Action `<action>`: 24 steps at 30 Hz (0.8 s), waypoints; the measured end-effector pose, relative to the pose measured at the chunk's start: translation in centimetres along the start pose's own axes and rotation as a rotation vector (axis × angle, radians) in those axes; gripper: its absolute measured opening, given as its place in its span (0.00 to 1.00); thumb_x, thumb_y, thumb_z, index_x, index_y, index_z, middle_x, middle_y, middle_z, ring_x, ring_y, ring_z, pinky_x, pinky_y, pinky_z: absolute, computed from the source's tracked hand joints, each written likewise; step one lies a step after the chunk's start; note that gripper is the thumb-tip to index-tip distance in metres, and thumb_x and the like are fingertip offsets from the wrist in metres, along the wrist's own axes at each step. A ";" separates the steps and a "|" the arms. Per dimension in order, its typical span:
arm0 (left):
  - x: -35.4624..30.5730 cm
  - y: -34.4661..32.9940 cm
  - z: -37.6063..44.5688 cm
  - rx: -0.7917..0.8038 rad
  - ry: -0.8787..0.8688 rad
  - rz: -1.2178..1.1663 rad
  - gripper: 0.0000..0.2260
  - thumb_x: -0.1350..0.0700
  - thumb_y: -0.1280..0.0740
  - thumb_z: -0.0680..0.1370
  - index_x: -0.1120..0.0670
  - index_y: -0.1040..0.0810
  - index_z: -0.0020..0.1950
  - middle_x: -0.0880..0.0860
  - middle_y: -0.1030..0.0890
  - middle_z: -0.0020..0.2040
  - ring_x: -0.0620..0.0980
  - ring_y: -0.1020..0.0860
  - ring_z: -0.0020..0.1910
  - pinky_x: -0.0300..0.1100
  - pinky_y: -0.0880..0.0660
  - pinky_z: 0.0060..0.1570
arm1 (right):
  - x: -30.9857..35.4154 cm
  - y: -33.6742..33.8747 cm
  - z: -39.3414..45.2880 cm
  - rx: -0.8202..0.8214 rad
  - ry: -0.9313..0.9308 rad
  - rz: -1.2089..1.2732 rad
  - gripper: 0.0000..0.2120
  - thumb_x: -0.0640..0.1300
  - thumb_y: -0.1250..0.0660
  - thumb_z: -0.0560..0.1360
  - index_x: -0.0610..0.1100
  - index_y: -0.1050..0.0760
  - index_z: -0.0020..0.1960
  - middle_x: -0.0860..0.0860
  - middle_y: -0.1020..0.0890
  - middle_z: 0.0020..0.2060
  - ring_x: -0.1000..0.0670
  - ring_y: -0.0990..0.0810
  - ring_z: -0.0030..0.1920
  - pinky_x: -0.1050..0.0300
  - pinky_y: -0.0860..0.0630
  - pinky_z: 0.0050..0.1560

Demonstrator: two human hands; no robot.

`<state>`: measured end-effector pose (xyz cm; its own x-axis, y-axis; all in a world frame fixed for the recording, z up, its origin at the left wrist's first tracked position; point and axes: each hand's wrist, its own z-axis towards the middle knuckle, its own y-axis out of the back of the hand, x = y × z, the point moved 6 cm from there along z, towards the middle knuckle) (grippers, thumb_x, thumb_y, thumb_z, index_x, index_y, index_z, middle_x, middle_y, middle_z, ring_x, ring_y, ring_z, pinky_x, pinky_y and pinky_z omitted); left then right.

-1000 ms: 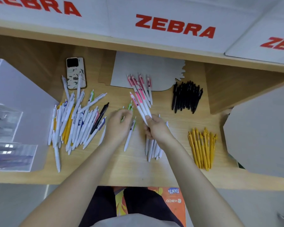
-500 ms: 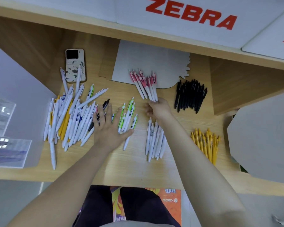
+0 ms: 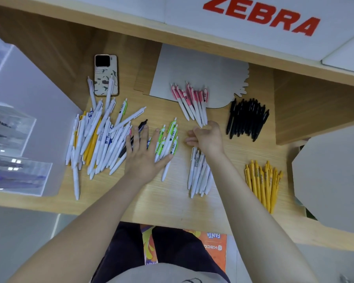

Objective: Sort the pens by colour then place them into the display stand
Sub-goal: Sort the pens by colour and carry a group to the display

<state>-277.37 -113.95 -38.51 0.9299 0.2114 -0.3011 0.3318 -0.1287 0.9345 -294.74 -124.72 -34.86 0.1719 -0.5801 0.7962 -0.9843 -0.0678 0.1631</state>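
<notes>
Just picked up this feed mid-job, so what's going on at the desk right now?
A person is sorting pens by colour. The left hand lies flat, fingers spread, between the mixed pile and the green pens. The right hand hovers empty below the pink pens. Black, yellow and white groups lie apart.

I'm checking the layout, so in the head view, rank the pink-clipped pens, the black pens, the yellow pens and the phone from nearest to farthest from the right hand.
From the right hand:
1. Pink-clipped white pens, just beyond its fingertips.
2. Black pens, to its right.
3. Yellow pens, right and nearer the desk edge.
4. Patterned phone, far left at the back.
</notes>
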 end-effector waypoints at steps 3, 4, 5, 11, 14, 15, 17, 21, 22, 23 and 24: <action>0.6 1.9 -2.1 -0.165 -0.050 -0.112 0.30 0.39 0.40 0.80 0.52 0.38 0.79 0.57 0.42 0.80 0.59 0.51 0.80 0.59 0.49 0.77 | -0.4 0.0 -1.6 -0.005 0.078 -0.151 0.21 0.38 0.36 0.79 0.44 0.39 0.70 0.47 0.19 0.36 0.46 0.17 0.30 0.51 0.17 0.39; 1.1 2.3 -3.1 -0.222 -0.037 -0.135 0.25 0.44 0.38 0.80 0.53 0.31 0.74 0.57 0.35 0.76 0.61 0.41 0.77 0.60 0.40 0.73 | -0.6 -0.2 -2.1 -0.008 0.095 -0.231 0.19 0.38 0.37 0.79 0.42 0.36 0.68 0.47 0.19 0.35 0.49 0.19 0.28 0.56 0.19 0.36; 1.6 2.6 -4.2 -0.272 -0.012 -0.140 0.20 0.48 0.37 0.79 0.55 0.25 0.69 0.58 0.28 0.69 0.62 0.31 0.70 0.59 0.31 0.64 | -1.1 -0.4 -2.5 0.001 0.096 -0.320 0.16 0.39 0.37 0.79 0.42 0.34 0.66 0.46 0.19 0.35 0.52 0.20 0.25 0.59 0.21 0.32; 3.2 1.8 -6.3 -0.171 0.135 -0.213 0.18 0.52 0.24 0.72 0.55 0.18 0.61 0.55 0.22 0.50 0.55 0.19 0.43 0.44 0.24 0.31 | -4.3 -4.5 -3.6 0.189 0.062 -0.629 0.25 0.41 0.33 0.75 0.46 0.38 0.69 0.42 0.16 0.38 0.43 0.16 0.36 0.43 0.18 0.43; 3.4 1.7 -5.8 -0.112 0.157 -0.274 0.23 0.47 0.25 0.74 0.53 0.22 0.67 0.55 0.24 0.53 0.55 0.20 0.45 0.45 0.24 0.32 | -3.7 -4.9 -3.3 0.189 0.082 -0.606 0.28 0.42 0.31 0.75 0.45 0.40 0.70 0.42 0.16 0.37 0.43 0.16 0.34 0.42 0.18 0.41; 3.4 1.8 -5.7 -0.112 0.146 -0.290 0.26 0.45 0.25 0.73 0.52 0.22 0.68 0.55 0.24 0.54 0.54 0.21 0.46 0.46 0.24 0.32 | -3.2 -4.8 -3.1 0.173 0.110 -0.618 0.30 0.45 0.30 0.75 0.45 0.41 0.71 0.44 0.17 0.37 0.42 0.16 0.36 0.42 0.18 0.42; 3.4 1.9 -5.7 -0.115 0.075 -0.285 0.33 0.40 0.24 0.69 0.50 0.25 0.70 0.53 0.26 0.54 0.52 0.23 0.48 0.47 0.23 0.32 | -1.9 -4.6 -2.5 0.165 0.186 -0.678 0.37 0.50 0.28 0.75 0.46 0.44 0.76 0.48 0.20 0.42 0.44 0.19 0.44 0.47 0.20 0.47; 3.2 1.3 -6.3 0.033 -0.055 -0.129 0.48 0.31 0.25 0.62 0.45 0.36 0.78 0.55 0.31 0.63 0.53 0.29 0.59 0.47 0.22 0.45 | 0.0 -5.4 -1.3 0.297 0.257 -0.760 0.48 0.55 0.26 0.73 0.50 0.53 0.80 0.46 0.27 0.69 0.44 0.27 0.67 0.58 0.30 0.56; 3.2 1.1 -6.4 0.058 -0.064 -0.102 0.50 0.30 0.25 0.61 0.45 0.38 0.79 0.56 0.32 0.65 0.54 0.30 0.61 0.47 0.24 0.49 | 0.2 -5.6 -0.9 0.320 0.266 -0.777 0.47 0.55 0.26 0.72 0.51 0.52 0.80 0.47 0.30 0.72 0.44 0.29 0.69 0.57 0.30 0.60; 3.3 1.0 -6.4 0.060 -0.075 -0.087 0.51 0.30 0.25 0.61 0.46 0.38 0.79 0.57 0.32 0.66 0.54 0.31 0.62 0.48 0.24 0.52 | 0.3 -5.8 -0.6 0.340 0.277 -0.797 0.46 0.55 0.26 0.73 0.51 0.50 0.80 0.48 0.31 0.73 0.45 0.30 0.70 0.58 0.32 0.62; 3.3 1.1 -6.4 0.046 -0.087 -0.078 0.51 0.30 0.25 0.60 0.46 0.37 0.79 0.57 0.31 0.66 0.55 0.30 0.61 0.48 0.24 0.52 | 0.3 -6.0 -0.5 0.354 0.284 -0.814 0.43 0.55 0.26 0.73 0.50 0.48 0.79 0.49 0.32 0.74 0.46 0.31 0.71 0.59 0.33 0.62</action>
<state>-274.97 -107.22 -37.30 0.9107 0.1381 -0.3893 0.4084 -0.1595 0.8988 -288.81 -124.10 -35.36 0.7721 -0.0282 0.6348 -0.5030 -0.6376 0.5835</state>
